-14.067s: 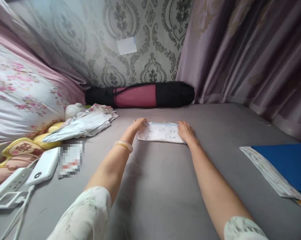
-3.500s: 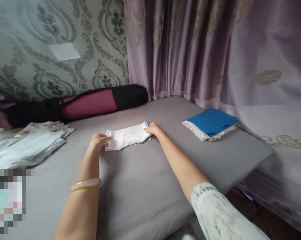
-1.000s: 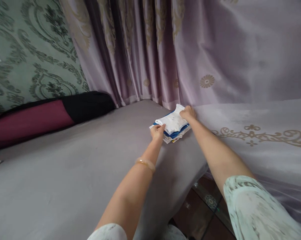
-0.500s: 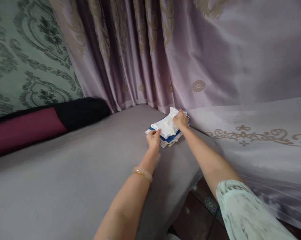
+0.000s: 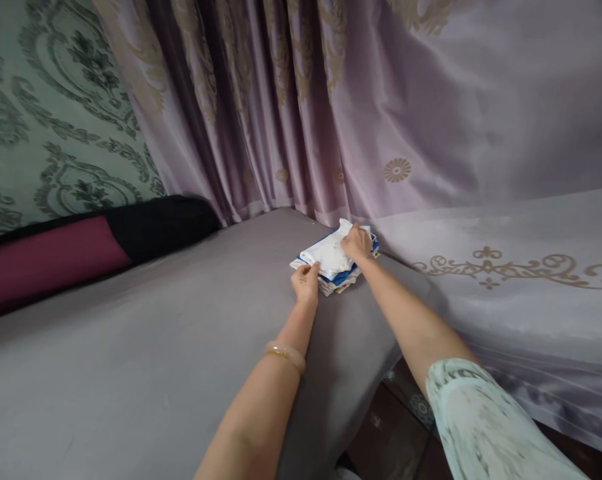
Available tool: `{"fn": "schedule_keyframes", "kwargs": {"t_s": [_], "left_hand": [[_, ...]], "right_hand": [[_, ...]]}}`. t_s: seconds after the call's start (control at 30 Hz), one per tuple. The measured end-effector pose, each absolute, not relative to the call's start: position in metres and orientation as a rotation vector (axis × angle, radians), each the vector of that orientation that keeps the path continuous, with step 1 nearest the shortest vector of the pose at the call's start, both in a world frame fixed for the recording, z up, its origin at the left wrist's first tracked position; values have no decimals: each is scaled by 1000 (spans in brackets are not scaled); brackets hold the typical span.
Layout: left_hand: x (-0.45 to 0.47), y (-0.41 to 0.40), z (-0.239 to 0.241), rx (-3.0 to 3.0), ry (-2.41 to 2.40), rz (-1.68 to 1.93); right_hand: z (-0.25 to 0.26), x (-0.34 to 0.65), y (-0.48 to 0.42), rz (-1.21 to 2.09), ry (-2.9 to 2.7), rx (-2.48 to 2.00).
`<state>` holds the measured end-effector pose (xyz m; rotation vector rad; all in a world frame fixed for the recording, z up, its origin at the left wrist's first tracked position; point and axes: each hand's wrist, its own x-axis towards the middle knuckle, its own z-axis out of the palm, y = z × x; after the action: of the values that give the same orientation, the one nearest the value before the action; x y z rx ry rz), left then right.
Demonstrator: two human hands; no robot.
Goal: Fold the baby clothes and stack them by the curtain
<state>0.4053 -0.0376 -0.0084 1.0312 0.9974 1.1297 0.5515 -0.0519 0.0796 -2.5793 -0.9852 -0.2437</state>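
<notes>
A small folded white garment lies on top of a pile of folded clothes, whose blue layer shows under it, near the right edge of the grey bed. My left hand, a pale bangle on its wrist, pinches the garment's near corner. My right hand rests on the garment's far side with its fingers curled onto the cloth.
A black and maroon roll bag lies along the patterned wall at the left. Mauve curtains hang behind and to the right of the pile. The bed's right edge drops to a dark floor.
Both hands carried the white garment from the bed's middle onto the blue pile at the right. In the last half second they only shifted slightly on it.
</notes>
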Motion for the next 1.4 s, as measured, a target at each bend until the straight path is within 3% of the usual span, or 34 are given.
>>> {"fn": "schedule_keyframes", "kwargs": {"t_s": [0.67, 1.03, 1.4], "left_hand": [[400, -43, 2, 929, 974, 1050], [396, -41, 10, 923, 990, 939], [360, -31, 19, 805, 907, 817]], "right_hand": [[58, 569, -52, -329, -1326, -2640], [64, 583, -46, -18, -1361, -2709], [52, 510, -40, -103, -1506, -2554]]}}
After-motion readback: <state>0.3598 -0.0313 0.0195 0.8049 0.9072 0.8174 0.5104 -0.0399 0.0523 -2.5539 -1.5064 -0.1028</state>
